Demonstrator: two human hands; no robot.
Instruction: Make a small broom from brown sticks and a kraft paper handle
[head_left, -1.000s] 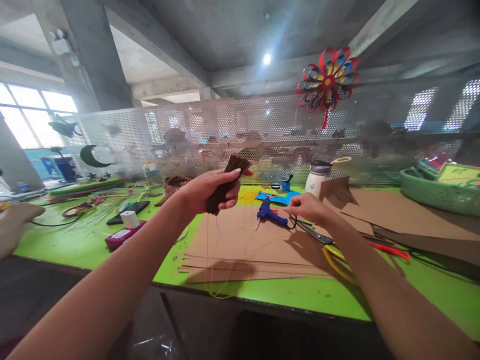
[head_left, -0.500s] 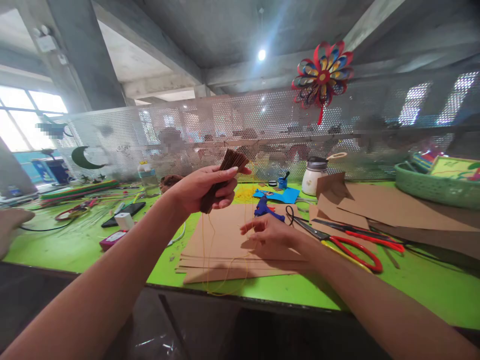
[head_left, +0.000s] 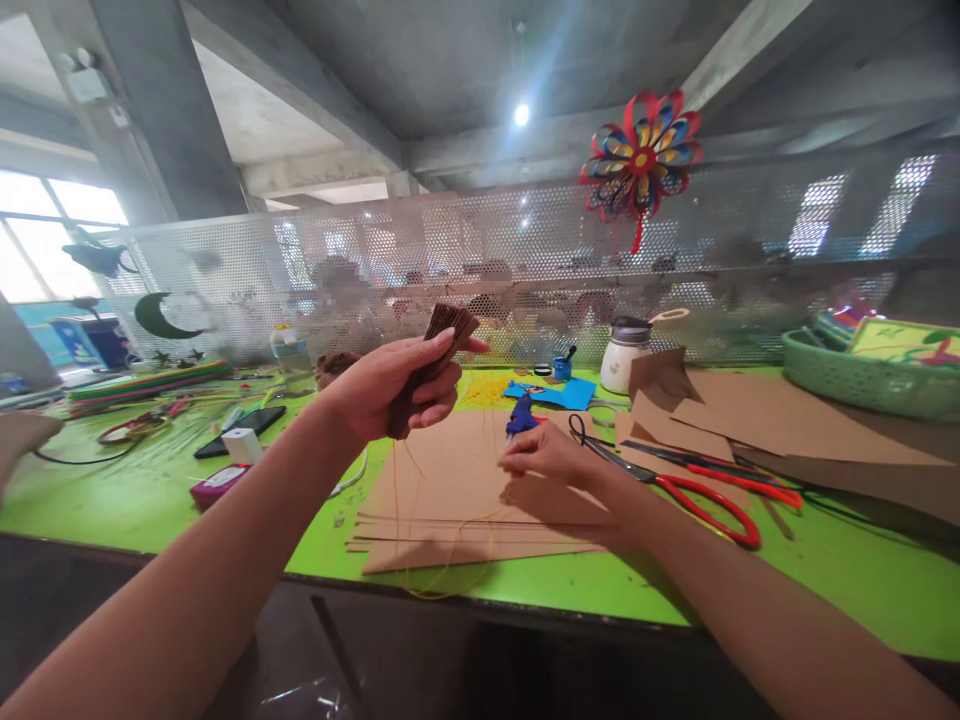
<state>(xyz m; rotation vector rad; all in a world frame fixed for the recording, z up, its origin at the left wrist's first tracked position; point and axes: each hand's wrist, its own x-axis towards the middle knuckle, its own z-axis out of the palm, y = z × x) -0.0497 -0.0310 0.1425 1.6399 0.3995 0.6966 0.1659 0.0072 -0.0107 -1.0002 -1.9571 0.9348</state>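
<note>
My left hand is raised over the work table, gripping a pleated bundle of dark brown paper between thumb and fingers. Thin yellow thread hangs below the bundle and loops down past the table's front edge. Lower and to the right, my right hand pinches thumb and fingers together on what looks like the same yellow thread. Beneath both hands lies a stack of brown cardboard sheets. A blue glue gun rests just behind my right hand.
Red-handled scissors lie right of my right forearm, near more brown card. A green basket, a white jar and blue paper stand farther back. Left are a black phone and another person's hand.
My right hand's fingers have closed from a loosely extended pose into a pinch, and it has shifted slightly right. My left hand still holds the pleated paper, slightly lower and more to the left.
</note>
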